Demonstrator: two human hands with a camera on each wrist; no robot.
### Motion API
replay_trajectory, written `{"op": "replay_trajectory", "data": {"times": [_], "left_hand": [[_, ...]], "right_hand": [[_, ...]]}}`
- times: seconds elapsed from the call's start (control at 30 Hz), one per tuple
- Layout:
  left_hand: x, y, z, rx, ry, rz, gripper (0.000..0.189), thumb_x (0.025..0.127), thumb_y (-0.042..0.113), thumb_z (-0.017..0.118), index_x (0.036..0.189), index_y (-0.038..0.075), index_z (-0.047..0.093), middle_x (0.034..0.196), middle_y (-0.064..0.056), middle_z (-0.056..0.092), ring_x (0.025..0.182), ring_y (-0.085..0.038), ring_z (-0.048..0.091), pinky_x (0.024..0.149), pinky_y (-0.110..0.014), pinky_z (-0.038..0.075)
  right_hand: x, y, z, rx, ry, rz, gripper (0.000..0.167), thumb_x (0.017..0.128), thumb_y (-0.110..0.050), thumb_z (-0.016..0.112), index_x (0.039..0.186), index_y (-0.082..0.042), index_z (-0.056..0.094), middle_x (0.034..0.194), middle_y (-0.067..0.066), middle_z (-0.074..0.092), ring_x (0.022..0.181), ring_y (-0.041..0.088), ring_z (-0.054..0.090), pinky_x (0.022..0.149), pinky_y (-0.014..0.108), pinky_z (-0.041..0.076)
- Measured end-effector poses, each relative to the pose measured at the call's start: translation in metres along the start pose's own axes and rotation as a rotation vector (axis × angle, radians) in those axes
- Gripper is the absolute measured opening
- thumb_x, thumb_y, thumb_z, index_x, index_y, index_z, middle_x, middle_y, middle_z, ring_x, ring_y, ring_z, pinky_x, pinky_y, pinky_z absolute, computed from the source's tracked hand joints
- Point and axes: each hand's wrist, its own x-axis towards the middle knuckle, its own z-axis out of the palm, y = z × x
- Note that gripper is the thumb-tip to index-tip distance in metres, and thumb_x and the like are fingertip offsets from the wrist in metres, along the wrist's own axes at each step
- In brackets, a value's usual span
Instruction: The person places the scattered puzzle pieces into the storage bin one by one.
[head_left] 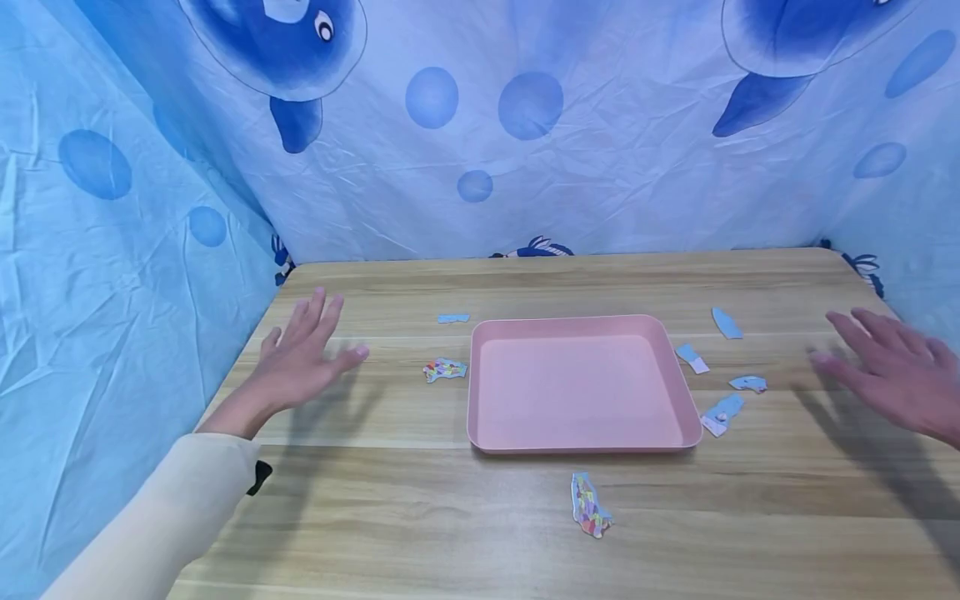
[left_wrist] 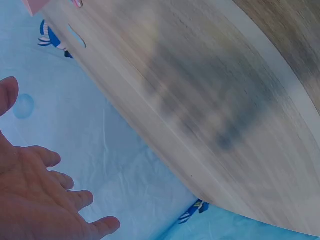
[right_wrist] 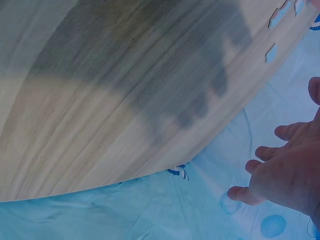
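Note:
My left hand (head_left: 296, 362) hovers above the left side of the table with its fingers spread, holding nothing. On the right, my right hand (head_left: 896, 367) is also spread in the air over the wood, its palm bare. Between them lies a shallow pink tray (head_left: 577, 442). Flat, irregular pieces with printed pictures lie around it. A colourful patterned piece (head_left: 445, 369) and a small blue strip (head_left: 453, 318) are to the tray's left. Another patterned piece (head_left: 590, 505) lies in front. Several blue pieces, one with a pink-white end (head_left: 692, 358), are on its right.
The wooden table (head_left: 390, 517) has rounded far corners. Blue cloth (head_left: 630, 183) printed with whales and bubbles hangs behind it and along both sides. Both hands cast shadows on the tabletop.

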Motion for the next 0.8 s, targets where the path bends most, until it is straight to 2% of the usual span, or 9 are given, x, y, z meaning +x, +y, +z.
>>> {"op": "replay_trajectory", "data": {"times": [0.17,0.43,0.6,0.8], "left_hand": [[0.001,0.006,0.001,0.002,0.001,0.009,0.090,0.093,0.070,0.032,0.153,0.020,-0.012,0.155,0.002,-0.028,0.143,-0.029,-0.023,0.105,-0.071,-0.007],[0.001,0.016,0.003,-0.004,0.005,0.039,0.091,0.091,0.071,0.033,0.153,0.021,-0.010,0.156,0.003,-0.025,0.144,-0.027,-0.021,0.106,-0.070,-0.006],[0.002,0.023,0.006,-0.028,0.003,0.057,0.092,0.091,0.070,0.037,0.154,0.021,-0.008,0.157,0.003,-0.023,0.145,-0.026,-0.019,0.107,-0.069,-0.006],[0.003,0.034,0.014,-0.038,0.011,0.102,0.091,0.092,0.065,0.044,0.155,0.020,-0.004,0.159,0.001,-0.018,0.146,-0.027,-0.015,0.109,-0.067,-0.005]], "right_hand": [[0.005,-0.004,0.001,0.017,0.029,-0.027,0.078,0.101,-0.049,0.035,0.151,0.001,0.003,0.151,0.037,0.003,0.138,0.055,-0.005,0.100,0.075,-0.003],[0.013,-0.009,0.001,0.028,0.025,-0.066,0.077,0.100,-0.047,0.039,0.152,0.001,0.006,0.151,0.036,0.005,0.135,0.059,-0.001,0.095,0.078,0.000],[0.015,-0.013,0.002,0.052,0.029,-0.093,0.077,0.100,-0.045,0.042,0.151,0.002,0.009,0.150,0.037,0.009,0.134,0.060,0.002,0.095,0.078,0.000],[0.017,-0.020,0.001,0.083,0.007,-0.086,0.077,0.100,-0.045,0.043,0.151,0.002,0.009,0.149,0.038,0.010,0.134,0.060,0.002,0.095,0.078,-0.001]]}}
